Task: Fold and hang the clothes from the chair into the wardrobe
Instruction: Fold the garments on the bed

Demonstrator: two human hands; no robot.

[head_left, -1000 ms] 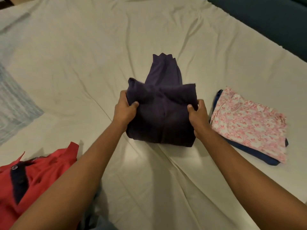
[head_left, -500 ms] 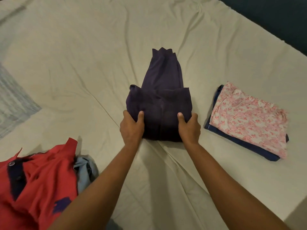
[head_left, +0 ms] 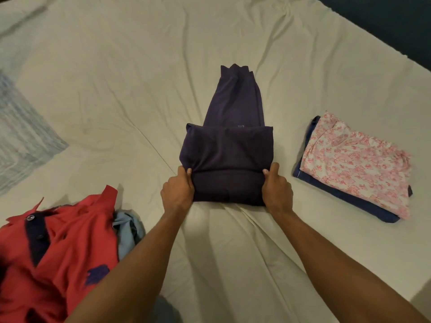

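Note:
A dark purple garment lies partly folded in the middle of the bed, its narrow end pointing away from me. My left hand grips the near left edge of the fold, thumb on top. At the near right edge my right hand grips the same way. A folded pink floral garment sits on a folded navy one to the right. An unfolded red polo shirt with a navy placket lies at the lower left, over a light blue garment.
The cream bedsheet is wrinkled and covers most of the view. A blue-grey patterned cloth lies at the left edge. A dark blue surface runs along the bed's far right side.
Both hands brought the raised fold of the purple garment down onto the bed and slid back to its near corners. The camera tilted, revealing more of the red shirt.

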